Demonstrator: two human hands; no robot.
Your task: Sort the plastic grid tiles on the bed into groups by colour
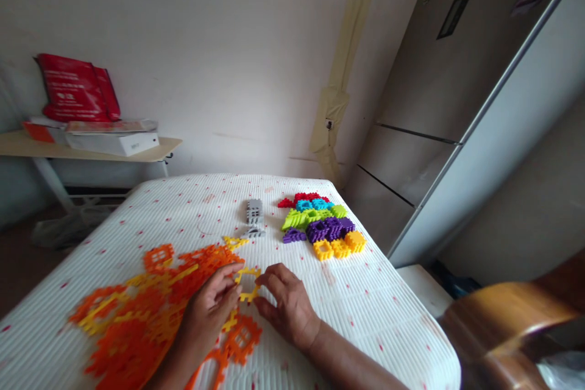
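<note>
Two hands point(208, 311) point(287, 308) on one yellow piece point(247, 283)

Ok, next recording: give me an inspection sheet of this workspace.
Surface: white ribbed mattress with red flecks.
Job's things: yellow plastic frame piece between the hands; orange and yellow interlocking pieces in a spread heap; red, blue, green, purple and yellow pieces in sorted rows; grey pieces.
Clutter: red bag and white box on a side table.
Hands: left hand and right hand both grip the yellow frame piece.
Cables: nothing seen.
Surroundings: refrigerator; wooden chair back.
</note>
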